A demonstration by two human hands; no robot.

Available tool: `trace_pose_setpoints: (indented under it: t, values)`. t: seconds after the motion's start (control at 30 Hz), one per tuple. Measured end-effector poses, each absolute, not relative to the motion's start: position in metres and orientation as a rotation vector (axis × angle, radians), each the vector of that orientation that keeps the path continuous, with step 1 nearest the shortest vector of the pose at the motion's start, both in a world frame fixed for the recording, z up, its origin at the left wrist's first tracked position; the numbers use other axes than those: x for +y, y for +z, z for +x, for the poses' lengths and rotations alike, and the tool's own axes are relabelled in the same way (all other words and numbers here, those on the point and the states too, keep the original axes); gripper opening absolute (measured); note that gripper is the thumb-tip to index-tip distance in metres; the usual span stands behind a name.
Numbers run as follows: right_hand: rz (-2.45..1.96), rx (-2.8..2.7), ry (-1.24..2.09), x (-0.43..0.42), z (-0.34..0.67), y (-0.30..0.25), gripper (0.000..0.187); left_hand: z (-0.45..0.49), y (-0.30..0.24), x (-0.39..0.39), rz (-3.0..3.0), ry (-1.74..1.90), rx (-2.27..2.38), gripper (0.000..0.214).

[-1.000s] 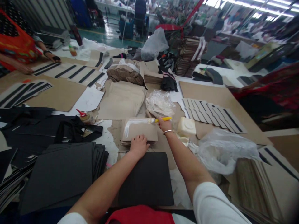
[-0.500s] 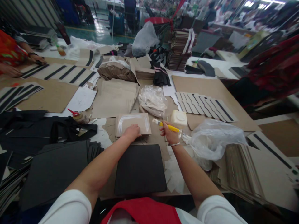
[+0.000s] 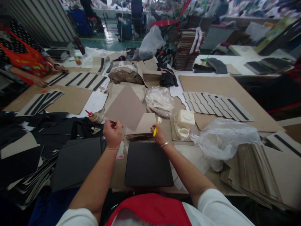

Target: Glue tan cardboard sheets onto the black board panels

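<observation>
My left hand (image 3: 113,133) pinches the near corner of a greyish-brown cardboard sheet (image 3: 127,108), which is lifted and tilted above the table. In my right hand (image 3: 159,133) is a glue brush with a yellow handle (image 3: 155,131) and a white-coated tip pointing away from me. Between my hands lies a stack of cardboard pieces (image 3: 143,125), partly hidden by the raised sheet. Nearer to me is a black rectangular board (image 3: 148,164). A cream plastic container (image 3: 184,121), cut open at the front, stands to the right of my right hand.
Black sheets (image 3: 77,160) are piled at the left, near a glue bottle with a red nozzle (image 3: 93,116). A clear plastic bag (image 3: 225,138) and stacked cardboard (image 3: 256,172) sit at the right. A co-worker's hands (image 3: 50,77) handle black-striped pieces at the far left.
My left hand has moved left from the stack and now holds up a cardboard sheet. My right hand has shifted closer to the stack, its brush turned to point away. The view has swung slightly.
</observation>
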State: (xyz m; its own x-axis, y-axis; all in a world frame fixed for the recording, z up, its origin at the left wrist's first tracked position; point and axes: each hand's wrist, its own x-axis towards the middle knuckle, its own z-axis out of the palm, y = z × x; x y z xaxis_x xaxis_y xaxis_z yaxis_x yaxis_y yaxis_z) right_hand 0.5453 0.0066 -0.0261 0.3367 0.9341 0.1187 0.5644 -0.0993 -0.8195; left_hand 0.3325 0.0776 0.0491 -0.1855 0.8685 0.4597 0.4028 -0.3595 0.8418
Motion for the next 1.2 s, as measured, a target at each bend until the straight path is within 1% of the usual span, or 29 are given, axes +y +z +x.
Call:
trace_pose_setpoints:
  t: [0.07,0.13,0.3,0.43,0.5,0.6,0.7,0.77,0.87,0.97,1.2]
  values:
    - [-1.662,-1.197,0.673,0.007,0.532,-0.016,0.022,0.329,0.055,0.061,1.340,1.582,1.337,0.020]
    - [-1.572,-1.076,0.687,0.003,0.524,-0.005,0.026,0.334,0.055,0.042,1.113,1.526,1.216,0.026]
    - [-1.627,-1.023,0.416,-0.024,0.533,0.009,0.026,0.346,0.045,0.002,0.844,1.351,1.082,0.036]
    - [-1.766,-1.142,0.173,-0.065,0.556,0.009,0.018,0.335,0.031,-0.013,0.760,1.209,1.113,0.038]
    - [-1.882,-1.241,0.061,-0.093,0.568,0.005,0.016,0.326,0.022,-0.022,0.791,1.092,1.205,0.037]
    - [-2.029,-1.397,-0.005,-0.133,0.581,-0.005,0.016,0.310,0.007,-0.044,1.038,0.811,1.314,0.037]
    - [-2.079,-1.513,0.025,-0.160,0.584,-0.017,0.018,0.292,-0.002,-0.068,1.403,0.529,1.368,0.038]
    - [-2.089,-1.563,0.088,-0.169,0.581,-0.025,0.020,0.281,-0.005,-0.079,1.619,0.411,1.400,0.042]
    - [-2.098,-1.600,0.194,-0.171,0.574,-0.036,0.024,0.267,-0.009,-0.088,1.813,0.294,1.436,0.044]
    - [-2.099,-1.612,0.258,-0.166,0.567,-0.045,0.025,0.258,-0.017,-0.090,1.827,0.217,1.486,0.044]
    - [-2.082,-1.650,0.230,-0.159,0.560,-0.057,0.026,0.252,-0.036,-0.092,1.709,0.176,1.544,0.047]
